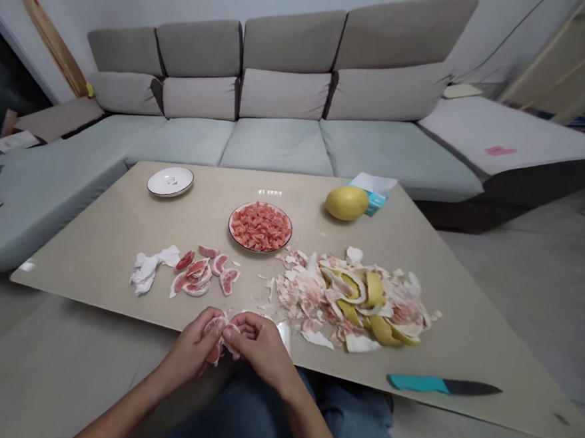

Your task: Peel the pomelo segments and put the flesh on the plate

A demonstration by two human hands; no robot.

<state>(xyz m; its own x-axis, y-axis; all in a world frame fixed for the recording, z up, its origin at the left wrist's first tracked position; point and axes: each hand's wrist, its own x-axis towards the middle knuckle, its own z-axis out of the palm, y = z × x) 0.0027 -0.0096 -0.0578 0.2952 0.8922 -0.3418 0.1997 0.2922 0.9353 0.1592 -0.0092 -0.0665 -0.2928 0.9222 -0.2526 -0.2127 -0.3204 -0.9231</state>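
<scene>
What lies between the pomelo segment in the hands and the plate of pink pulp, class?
Nothing large. The pomelo segment in the left hand and right hand faces a narrow gap to the plate. Loose segments lie left of that line, the peel heap right, with small scraps at its edge.

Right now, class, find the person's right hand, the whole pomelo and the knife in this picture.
Right hand (259, 347), head view, on the back of the hand.
Whole pomelo (346, 203), head view, on its yellow rind.
Knife (417, 384), head view, on its teal handle.
</scene>
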